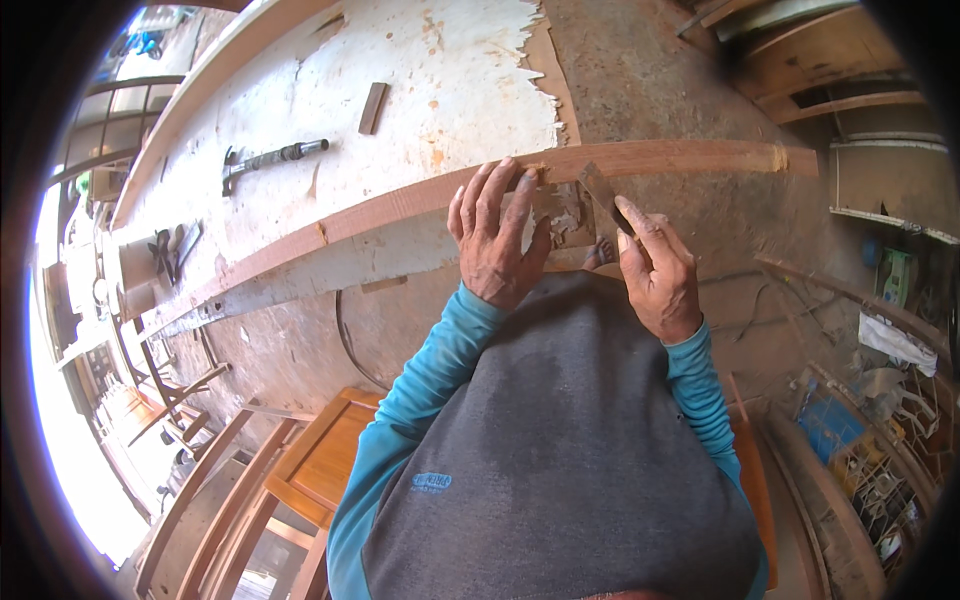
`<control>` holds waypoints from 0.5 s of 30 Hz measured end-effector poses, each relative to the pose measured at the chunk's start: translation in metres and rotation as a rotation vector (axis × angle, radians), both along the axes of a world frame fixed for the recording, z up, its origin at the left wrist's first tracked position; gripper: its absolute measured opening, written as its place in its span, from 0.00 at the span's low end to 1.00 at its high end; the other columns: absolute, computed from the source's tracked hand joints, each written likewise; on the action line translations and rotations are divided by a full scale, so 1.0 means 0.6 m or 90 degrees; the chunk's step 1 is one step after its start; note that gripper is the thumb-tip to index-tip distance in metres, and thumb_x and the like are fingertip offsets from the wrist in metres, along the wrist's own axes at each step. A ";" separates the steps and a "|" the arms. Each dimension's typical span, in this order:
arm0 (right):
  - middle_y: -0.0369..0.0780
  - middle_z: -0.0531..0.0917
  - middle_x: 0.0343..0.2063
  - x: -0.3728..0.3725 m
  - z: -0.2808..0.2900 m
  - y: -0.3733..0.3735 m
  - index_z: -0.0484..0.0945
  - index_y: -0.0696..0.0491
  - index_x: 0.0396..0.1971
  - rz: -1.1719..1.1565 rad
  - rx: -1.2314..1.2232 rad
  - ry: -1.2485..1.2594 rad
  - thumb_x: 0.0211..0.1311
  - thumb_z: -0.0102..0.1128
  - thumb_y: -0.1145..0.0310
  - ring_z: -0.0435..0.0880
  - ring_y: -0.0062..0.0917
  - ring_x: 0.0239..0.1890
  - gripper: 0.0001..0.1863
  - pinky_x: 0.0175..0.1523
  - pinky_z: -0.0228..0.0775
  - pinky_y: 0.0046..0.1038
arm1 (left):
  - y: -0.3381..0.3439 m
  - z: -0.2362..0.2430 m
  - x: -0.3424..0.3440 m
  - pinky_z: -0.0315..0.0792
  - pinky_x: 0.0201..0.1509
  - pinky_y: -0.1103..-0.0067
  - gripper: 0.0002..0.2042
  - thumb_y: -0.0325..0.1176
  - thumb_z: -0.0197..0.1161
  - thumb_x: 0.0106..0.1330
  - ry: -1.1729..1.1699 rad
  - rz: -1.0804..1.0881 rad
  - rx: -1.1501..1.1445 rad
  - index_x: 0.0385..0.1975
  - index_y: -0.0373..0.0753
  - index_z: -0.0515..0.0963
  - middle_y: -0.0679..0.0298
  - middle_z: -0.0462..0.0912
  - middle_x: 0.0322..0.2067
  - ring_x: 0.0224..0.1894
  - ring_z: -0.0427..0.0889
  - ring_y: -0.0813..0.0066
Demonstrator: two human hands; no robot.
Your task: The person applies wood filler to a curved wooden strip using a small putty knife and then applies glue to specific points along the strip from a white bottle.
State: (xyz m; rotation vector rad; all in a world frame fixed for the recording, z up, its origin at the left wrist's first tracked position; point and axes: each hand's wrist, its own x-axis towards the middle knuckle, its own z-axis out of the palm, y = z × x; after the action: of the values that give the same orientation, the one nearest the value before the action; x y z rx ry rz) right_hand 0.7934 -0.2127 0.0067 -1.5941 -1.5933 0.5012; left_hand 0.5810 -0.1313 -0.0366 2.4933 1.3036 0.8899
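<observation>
Scraper blade (598,190), thin and dark, is sitting at one o'clock of centre, pinched between thumb and forefinger of the right hand (655,275) and meeting the reddish wooden rail (400,205); the left hand (497,235) is lying flat, fingers spread, pressing on that rail beside a patch of pale filler (560,215); the white-smeared workbench (400,80) is stretching toward eleven o'clock, carrying a hammer (265,160) and a small wood block (373,107); a green box (893,277) is sitting at three o'clock.
</observation>
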 end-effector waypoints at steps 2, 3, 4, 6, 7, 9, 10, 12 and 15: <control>0.48 0.83 0.42 -0.001 0.000 -0.001 0.78 0.58 0.63 -0.003 -0.004 0.002 0.67 0.59 0.80 0.86 0.41 0.40 0.24 0.45 0.81 0.38 | -0.001 0.005 0.003 0.52 0.78 0.57 0.37 0.34 0.74 0.56 0.010 0.006 -0.004 0.70 0.50 0.72 0.58 0.68 0.70 0.75 0.63 0.54; 0.48 0.83 0.42 -0.002 0.000 -0.001 0.78 0.58 0.63 -0.004 -0.007 0.004 0.67 0.59 0.80 0.86 0.41 0.40 0.24 0.44 0.80 0.38 | 0.000 0.009 0.005 0.53 0.77 0.57 0.36 0.34 0.74 0.56 0.018 0.010 -0.004 0.70 0.51 0.73 0.58 0.68 0.70 0.74 0.63 0.54; 0.48 0.83 0.42 -0.002 0.000 -0.001 0.78 0.58 0.63 -0.003 -0.009 0.005 0.67 0.59 0.80 0.86 0.41 0.40 0.24 0.44 0.80 0.38 | 0.000 0.015 0.007 0.53 0.77 0.57 0.36 0.34 0.74 0.56 0.026 0.014 -0.004 0.69 0.52 0.73 0.59 0.68 0.69 0.74 0.63 0.53; 0.48 0.83 0.41 -0.002 0.000 -0.002 0.78 0.58 0.63 0.003 -0.014 0.008 0.67 0.59 0.80 0.86 0.42 0.40 0.24 0.44 0.80 0.39 | 0.000 0.025 0.009 0.54 0.75 0.57 0.35 0.34 0.74 0.56 0.046 0.022 -0.002 0.68 0.53 0.75 0.59 0.68 0.69 0.73 0.64 0.53; 0.48 0.83 0.41 -0.003 0.000 -0.002 0.78 0.58 0.63 0.003 -0.010 0.011 0.67 0.59 0.80 0.86 0.42 0.40 0.24 0.44 0.80 0.39 | 0.001 0.029 0.010 0.54 0.75 0.57 0.34 0.34 0.73 0.56 0.058 0.025 0.000 0.68 0.53 0.75 0.59 0.69 0.68 0.72 0.64 0.53; 0.48 0.83 0.41 -0.005 -0.002 -0.002 0.78 0.57 0.63 0.002 0.000 0.013 0.67 0.59 0.80 0.86 0.42 0.40 0.24 0.43 0.79 0.39 | 0.004 0.035 0.013 0.54 0.74 0.57 0.33 0.34 0.73 0.56 0.066 0.028 -0.003 0.67 0.53 0.76 0.58 0.69 0.68 0.72 0.65 0.53; 0.48 0.83 0.41 -0.005 -0.002 -0.002 0.78 0.57 0.63 0.002 0.002 0.013 0.67 0.60 0.80 0.86 0.42 0.40 0.24 0.43 0.79 0.39 | 0.004 0.038 0.014 0.54 0.74 0.57 0.33 0.34 0.73 0.57 0.063 0.028 -0.009 0.67 0.53 0.76 0.58 0.69 0.67 0.72 0.65 0.53; 0.48 0.83 0.41 -0.006 -0.001 -0.003 0.78 0.57 0.63 0.001 0.004 0.013 0.67 0.60 0.80 0.86 0.42 0.40 0.24 0.43 0.79 0.39 | 0.004 0.036 0.013 0.54 0.73 0.57 0.32 0.34 0.73 0.57 0.055 0.026 -0.009 0.66 0.52 0.77 0.58 0.69 0.67 0.72 0.65 0.53; 0.48 0.83 0.41 -0.005 -0.004 -0.006 0.78 0.57 0.63 0.005 0.006 0.007 0.67 0.60 0.79 0.86 0.42 0.39 0.24 0.44 0.79 0.39 | 0.004 0.024 0.007 0.54 0.73 0.57 0.33 0.34 0.73 0.57 0.041 0.015 0.005 0.67 0.52 0.76 0.58 0.69 0.67 0.72 0.65 0.53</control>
State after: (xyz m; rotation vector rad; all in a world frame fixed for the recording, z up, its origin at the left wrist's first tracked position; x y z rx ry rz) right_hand 0.7904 -0.2161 0.0046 -1.5755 -1.5927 0.5043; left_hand 0.5851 -0.1289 -0.0224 2.5378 1.3541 0.8266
